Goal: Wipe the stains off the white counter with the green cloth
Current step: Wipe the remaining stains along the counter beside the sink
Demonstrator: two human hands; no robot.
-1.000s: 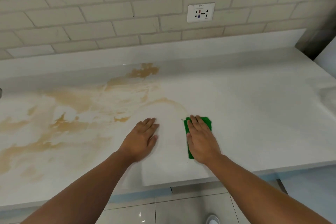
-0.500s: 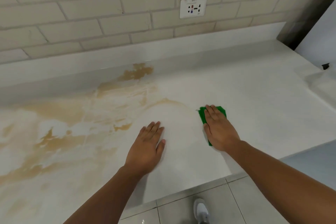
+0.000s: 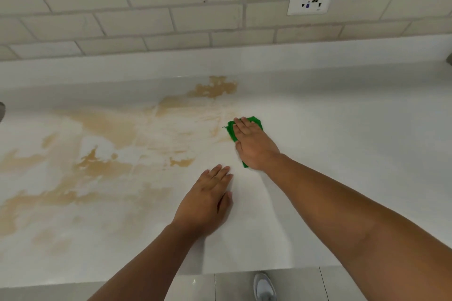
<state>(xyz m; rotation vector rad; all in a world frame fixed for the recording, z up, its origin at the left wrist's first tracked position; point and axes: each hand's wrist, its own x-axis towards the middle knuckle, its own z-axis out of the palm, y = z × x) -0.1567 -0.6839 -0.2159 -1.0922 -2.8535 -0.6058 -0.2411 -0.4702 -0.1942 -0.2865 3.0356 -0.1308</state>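
cloth [image 3: 231, 131] on counter [image 3: 342, 154], right of stains [image 3: 107, 127]

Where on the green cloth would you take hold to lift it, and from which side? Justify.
Probably its far-left edge, pinched from the left: the green cloth lies flat on the counter under the right hand, leaving that edge exposed.

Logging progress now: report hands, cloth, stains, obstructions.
Right hand flat, pressing green cloth at stain edge. Left hand flat on white counter. Tan stains spread left of cloth. Nothing blocking.
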